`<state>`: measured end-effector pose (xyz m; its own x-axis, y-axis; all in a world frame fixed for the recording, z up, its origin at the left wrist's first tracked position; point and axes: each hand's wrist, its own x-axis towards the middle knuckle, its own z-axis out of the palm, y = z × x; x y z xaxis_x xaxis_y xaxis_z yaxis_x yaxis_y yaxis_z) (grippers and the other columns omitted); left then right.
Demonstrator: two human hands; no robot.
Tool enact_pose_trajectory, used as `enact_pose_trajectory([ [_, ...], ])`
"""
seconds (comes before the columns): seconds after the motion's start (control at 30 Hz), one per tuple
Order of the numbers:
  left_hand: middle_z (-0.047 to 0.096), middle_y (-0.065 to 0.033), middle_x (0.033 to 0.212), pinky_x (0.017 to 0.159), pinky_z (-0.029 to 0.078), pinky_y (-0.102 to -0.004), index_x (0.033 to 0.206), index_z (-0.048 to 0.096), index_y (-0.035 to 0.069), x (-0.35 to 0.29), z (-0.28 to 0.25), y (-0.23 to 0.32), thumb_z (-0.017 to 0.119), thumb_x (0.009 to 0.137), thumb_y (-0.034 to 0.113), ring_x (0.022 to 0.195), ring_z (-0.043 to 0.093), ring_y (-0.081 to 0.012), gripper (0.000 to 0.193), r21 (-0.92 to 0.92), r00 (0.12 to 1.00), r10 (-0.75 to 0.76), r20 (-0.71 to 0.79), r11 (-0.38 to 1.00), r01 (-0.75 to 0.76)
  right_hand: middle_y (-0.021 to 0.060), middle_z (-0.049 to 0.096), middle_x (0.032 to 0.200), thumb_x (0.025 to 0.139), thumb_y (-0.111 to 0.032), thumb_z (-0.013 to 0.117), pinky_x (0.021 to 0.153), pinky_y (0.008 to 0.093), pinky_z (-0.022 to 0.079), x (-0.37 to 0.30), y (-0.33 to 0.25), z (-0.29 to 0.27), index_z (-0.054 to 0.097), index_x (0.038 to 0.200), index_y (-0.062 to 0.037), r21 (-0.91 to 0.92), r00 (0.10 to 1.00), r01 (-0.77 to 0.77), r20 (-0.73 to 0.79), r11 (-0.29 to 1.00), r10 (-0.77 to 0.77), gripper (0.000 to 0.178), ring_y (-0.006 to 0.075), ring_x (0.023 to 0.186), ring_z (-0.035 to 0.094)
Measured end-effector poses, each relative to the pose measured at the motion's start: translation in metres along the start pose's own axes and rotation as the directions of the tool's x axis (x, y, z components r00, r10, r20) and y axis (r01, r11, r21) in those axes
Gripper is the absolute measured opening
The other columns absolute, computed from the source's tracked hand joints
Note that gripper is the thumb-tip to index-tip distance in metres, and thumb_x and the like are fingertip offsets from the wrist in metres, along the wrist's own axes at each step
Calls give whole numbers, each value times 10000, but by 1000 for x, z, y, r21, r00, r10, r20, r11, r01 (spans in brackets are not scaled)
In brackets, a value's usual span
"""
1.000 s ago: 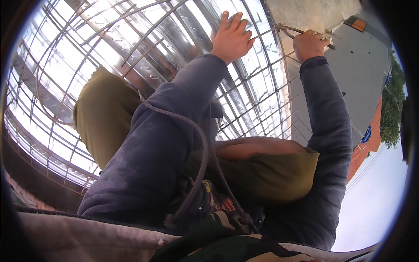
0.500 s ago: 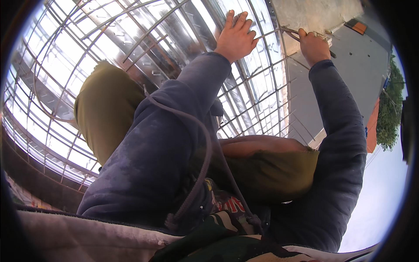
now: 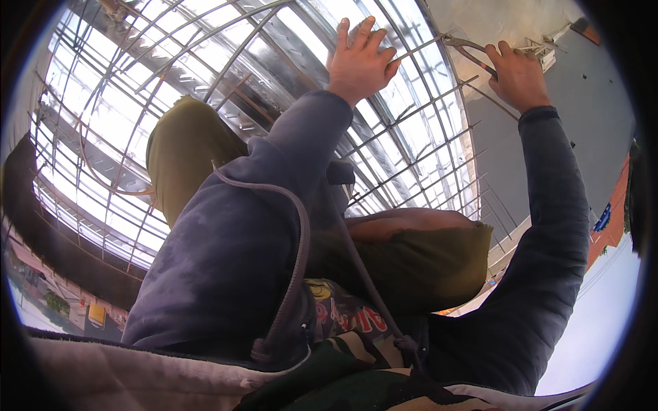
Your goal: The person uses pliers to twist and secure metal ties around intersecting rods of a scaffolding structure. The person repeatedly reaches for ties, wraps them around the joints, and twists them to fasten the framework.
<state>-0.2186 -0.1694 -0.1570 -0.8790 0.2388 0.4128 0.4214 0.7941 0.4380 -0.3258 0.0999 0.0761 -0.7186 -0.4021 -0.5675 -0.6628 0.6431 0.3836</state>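
Observation:
My left hand (image 3: 362, 63) is spread with its fingers stretched out over the rebar grid (image 3: 404, 127). A thin steel bar (image 3: 419, 49) emerges beside its thumb and runs toward the right; the palm hides whatever is beneath it. Farther right, my right hand (image 3: 522, 77) grips the handles of a pair of pincers (image 3: 473, 52), which are spread apart. The jaws sit at the end of that bar, by the grid's right edge. Whether they pinch anything there is too small to tell.
Shiny corrugated metal sheeting (image 3: 301, 75) lies beneath the bars. Bar ends project along the right edge, beside a grey surface (image 3: 582, 103). My bent knees (image 3: 188, 151) are close under my arms, and a cord (image 3: 301, 233) hangs from my clothing.
My right hand has shifted right, and the pincers' handles are now spread wider. The left hand stays spread in nearly the same place. The whole view has tilted slightly.

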Motion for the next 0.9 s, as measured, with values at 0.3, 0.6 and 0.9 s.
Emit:
enact_pose_trajectory([
  [0.3,689,11,1369,1255,178,-720,1061,832,304,6,-2,9,705,986,462,1509,455,-281,216,-23,997,-12,73,1000,14,70,675,1131,983,-138,641,839,448,602,24,83,93,591,1324,-139,-199,979,76,-173,977,-112,345,291,1028,725],
  [0.6,688,14,1372,1259,175,-717,1082,829,313,-2,-8,-2,703,993,469,1517,446,-285,220,38,996,-17,90,999,14,111,689,854,961,-119,739,608,419,596,13,34,32,555,1339,-68,443,935,-236,346,865,78,424,264,718,731],
  [0.9,710,8,1348,1273,186,-684,1075,838,294,2,-5,4,686,1006,480,1507,465,-256,250,-1,999,-20,32,1000,20,162,665,824,892,-87,708,436,377,515,-26,-21,-10,344,1456,-101,629,851,-464,512,624,118,672,201,533,653],
])
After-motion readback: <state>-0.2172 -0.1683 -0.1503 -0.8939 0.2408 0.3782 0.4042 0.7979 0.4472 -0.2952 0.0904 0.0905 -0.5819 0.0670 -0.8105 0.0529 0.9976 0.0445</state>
